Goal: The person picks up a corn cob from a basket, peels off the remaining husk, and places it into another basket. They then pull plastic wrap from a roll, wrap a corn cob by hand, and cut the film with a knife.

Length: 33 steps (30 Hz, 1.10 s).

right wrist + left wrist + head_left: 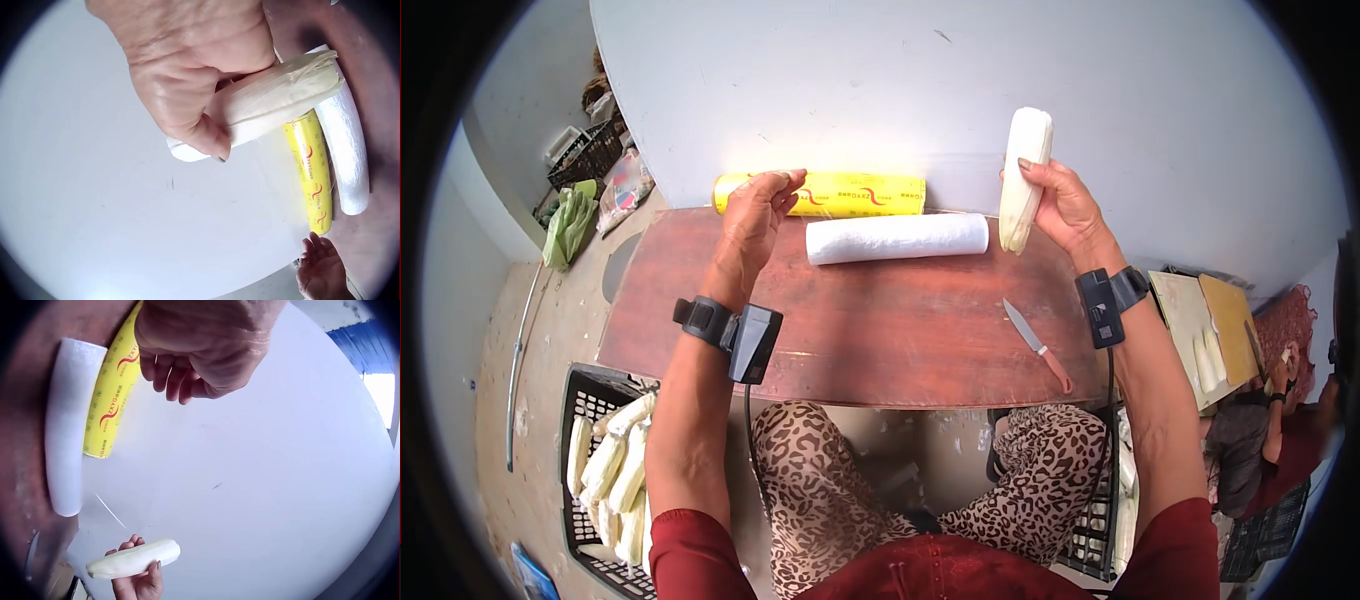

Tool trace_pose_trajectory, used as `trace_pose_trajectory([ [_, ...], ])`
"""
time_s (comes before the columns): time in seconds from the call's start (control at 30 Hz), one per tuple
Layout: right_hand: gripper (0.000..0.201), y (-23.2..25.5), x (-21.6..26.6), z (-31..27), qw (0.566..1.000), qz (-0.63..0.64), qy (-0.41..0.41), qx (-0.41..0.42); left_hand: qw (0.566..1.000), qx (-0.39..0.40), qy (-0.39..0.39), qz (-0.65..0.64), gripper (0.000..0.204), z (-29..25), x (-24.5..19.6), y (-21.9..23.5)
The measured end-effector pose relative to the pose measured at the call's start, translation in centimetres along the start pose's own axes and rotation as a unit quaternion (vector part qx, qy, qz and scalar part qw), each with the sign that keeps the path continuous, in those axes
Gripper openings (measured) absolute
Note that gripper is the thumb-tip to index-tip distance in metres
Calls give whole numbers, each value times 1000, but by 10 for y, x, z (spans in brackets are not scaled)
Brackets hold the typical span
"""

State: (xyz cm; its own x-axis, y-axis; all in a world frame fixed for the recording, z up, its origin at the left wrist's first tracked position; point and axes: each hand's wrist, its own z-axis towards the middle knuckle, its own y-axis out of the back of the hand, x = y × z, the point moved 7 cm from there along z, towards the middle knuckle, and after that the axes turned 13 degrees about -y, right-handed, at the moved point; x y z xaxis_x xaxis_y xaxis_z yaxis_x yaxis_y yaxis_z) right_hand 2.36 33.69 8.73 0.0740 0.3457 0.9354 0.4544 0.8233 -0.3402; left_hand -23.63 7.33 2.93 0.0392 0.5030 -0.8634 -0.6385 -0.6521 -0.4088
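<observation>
My right hand (1068, 205) grips an ear of corn in its pale husk (1027, 180), raised upright above the table's far right corner. In the right wrist view the thumb lies along the husk (275, 94), and most of the fingers are hidden behind it. My left hand (760, 205) is up in front of a yellow printed roll (860, 195), fingers loosely bent, with nothing visible in them. A white roll (897, 239) lies just in front of the yellow one. The left wrist view shows the left hand (203, 353) overlapping the yellow roll's end.
A knife (1037, 345) with a pinkish handle lies at the right of the reddish table (880, 330). Black crates (570, 440) of corn stand on both sides of my legs. The wall (900, 90) rises behind the table. Another person (1275, 440) is at far right.
</observation>
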Motion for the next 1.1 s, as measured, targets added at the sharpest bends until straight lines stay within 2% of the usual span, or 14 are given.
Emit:
trace_pose_trajectory([
  [0.13,45,-18,34,-19,997,0,70,9,997,17,-74,2,17,1,-35,-18],
  [0.23,43,-15,40,-19,998,11,60,-3,993,38,-96,60,19,-1,-51,-34],
  [0.33,40,-2,26,-13,1000,8,15,-16,997,38,-45,56,21,-2,-38,-32],
  [0.43,38,-5,24,-11,996,-60,18,-58,997,24,-47,53,20,4,-37,-26],
  [0.47,38,-10,31,-9,995,-85,16,-40,995,37,-66,69,19,11,-38,-23],
  [0.6,38,-28,70,-12,989,-106,92,-43,984,43,-149,89,17,16,-73,-38],
  [0.7,38,-31,62,-23,992,-75,99,-18,988,40,-133,75,18,4,-74,-38],
  [0.87,43,-23,11,-71,997,-69,15,-19,991,78,-85,64,20,-44,-77,-31],
  [0.97,52,-20,-19,-105,996,-73,-40,16,982,108,-31,151,18,-90,-96,-28],
  [1.1,61,-29,-60,-154,984,-111,-134,37,968,142,69,195,17,-153,-88,-6],
])
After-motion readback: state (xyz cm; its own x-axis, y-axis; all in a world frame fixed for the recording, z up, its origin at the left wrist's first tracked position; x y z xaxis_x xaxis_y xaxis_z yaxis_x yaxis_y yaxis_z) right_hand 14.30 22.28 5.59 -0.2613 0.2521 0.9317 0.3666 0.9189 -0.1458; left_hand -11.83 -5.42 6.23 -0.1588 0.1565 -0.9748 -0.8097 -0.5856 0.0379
